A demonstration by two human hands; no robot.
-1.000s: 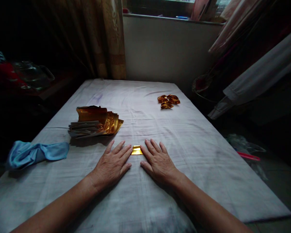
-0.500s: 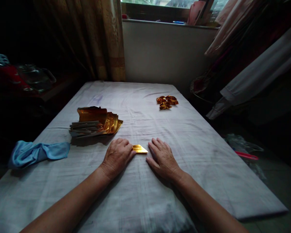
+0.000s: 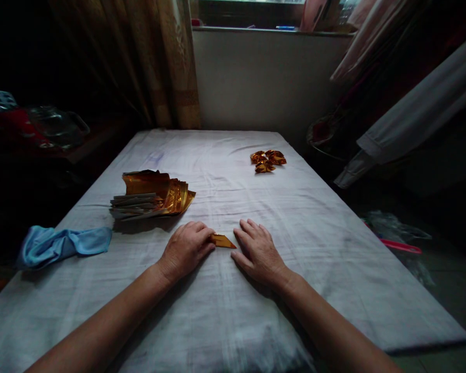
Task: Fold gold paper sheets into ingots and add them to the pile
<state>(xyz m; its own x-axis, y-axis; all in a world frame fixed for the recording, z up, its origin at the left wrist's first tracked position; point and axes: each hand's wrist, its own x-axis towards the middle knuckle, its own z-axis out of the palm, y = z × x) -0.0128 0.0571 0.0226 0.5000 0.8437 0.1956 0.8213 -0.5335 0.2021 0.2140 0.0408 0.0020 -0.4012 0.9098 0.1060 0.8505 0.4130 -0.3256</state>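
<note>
A small folded piece of gold foil paper (image 3: 222,241) lies on the white cloth-covered table (image 3: 233,290) between my hands. My left hand (image 3: 186,248) is curled, its fingertips pinching the left end of the gold piece. My right hand (image 3: 258,252) rests flat on the cloth just right of the piece, fingers stretched out. A fanned stack of gold foil sheets (image 3: 153,194) sits to the left, beyond my left hand. Several folded gold pieces (image 3: 267,160) lie in a small pile at the far right of the table.
A blue cloth (image 3: 62,243) lies at the table's left edge. A glass jug (image 3: 58,124) stands on a dark side surface at left. Curtains and a wall with a window sill are behind the table. White fabric (image 3: 415,116) hangs at right above a dark floor.
My left hand went from flat and spread to curled, pinching the gold piece. The piece turned from a flat strip into a pointed shape. My right hand shifted slightly right.
</note>
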